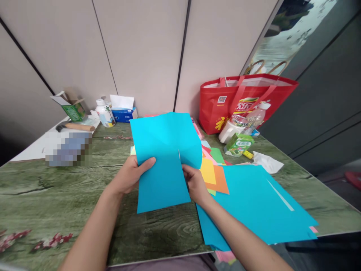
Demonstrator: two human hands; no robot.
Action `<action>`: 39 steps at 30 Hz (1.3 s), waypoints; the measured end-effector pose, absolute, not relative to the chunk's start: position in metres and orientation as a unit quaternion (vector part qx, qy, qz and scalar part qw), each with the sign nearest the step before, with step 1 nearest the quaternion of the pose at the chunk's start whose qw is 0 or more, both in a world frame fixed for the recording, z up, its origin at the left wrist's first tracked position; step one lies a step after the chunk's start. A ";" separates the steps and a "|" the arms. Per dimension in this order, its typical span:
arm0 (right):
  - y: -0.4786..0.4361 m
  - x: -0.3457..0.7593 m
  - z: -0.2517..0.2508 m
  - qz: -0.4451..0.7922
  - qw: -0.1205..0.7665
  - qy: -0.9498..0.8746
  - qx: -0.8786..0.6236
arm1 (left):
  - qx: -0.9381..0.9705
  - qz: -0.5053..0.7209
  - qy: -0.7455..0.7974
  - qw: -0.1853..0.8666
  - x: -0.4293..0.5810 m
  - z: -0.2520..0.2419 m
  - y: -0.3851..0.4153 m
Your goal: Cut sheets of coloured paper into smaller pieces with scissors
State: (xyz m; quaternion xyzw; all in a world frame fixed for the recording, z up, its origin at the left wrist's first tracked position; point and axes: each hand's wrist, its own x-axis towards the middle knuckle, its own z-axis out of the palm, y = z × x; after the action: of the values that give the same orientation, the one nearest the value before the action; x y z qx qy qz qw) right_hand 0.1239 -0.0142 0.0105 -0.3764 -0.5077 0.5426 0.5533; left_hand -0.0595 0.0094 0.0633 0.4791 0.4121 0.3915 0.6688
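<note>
A sheet of bright blue paper (pixel 163 150) is held up above the table, with a long slit running up from its lower edge. My left hand (pixel 131 175) grips the sheet's left edge, thumb on top. At the slit, my right hand (pixel 196 184) is closed around what appears to be a pair of scissors (pixel 179 154); only a thin pale blade tip shows, and the handles are hidden. To the right of the slit, the paper curls up and back over my right hand. More large blue sheets (pixel 254 210) lie under my right forearm.
Coloured paper pieces (pixel 210 171) lie behind my right hand. At the back right stand a red bag (pixel 217 109), a white mug (pixel 229 131), a plastic bottle (pixel 258 114) and a green carton (pixel 239 144). A hammer (pixel 76 127), white bottle (pixel 105 114) and tissue pack (pixel 124 114) are at the left.
</note>
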 end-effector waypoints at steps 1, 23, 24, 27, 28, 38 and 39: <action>-0.014 0.124 0.010 0.543 0.553 -0.508 -0.376 | 0.479 0.390 0.411 0.671 -0.060 0.063 0.009; -0.011 0.127 0.010 0.526 0.580 -0.507 -0.361 | 0.484 0.369 0.398 0.686 -0.058 0.058 0.009; -0.012 0.127 0.010 0.527 0.583 -0.503 -0.359 | 0.483 0.369 0.399 0.687 -0.058 0.058 0.009; -0.012 0.127 0.010 0.528 0.585 -0.502 -0.355 | 0.479 0.372 0.402 0.686 -0.057 0.059 0.009; -0.012 0.128 0.011 0.528 0.584 -0.504 -0.356 | 0.478 0.373 0.401 0.687 -0.057 0.059 0.009; -0.011 0.128 0.011 0.511 0.581 -0.518 -0.366 | 0.485 0.364 0.403 0.686 -0.058 0.059 0.010; -0.011 0.128 0.011 0.508 0.580 -0.521 -0.367 | 0.484 0.364 0.402 0.687 -0.058 0.059 0.010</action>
State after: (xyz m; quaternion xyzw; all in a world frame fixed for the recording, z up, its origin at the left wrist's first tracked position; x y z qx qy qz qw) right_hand 0.1284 -0.0109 0.0107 -0.3673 -0.5208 0.5079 0.5796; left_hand -0.0578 0.0105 0.0591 0.4839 0.4023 0.3637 0.6868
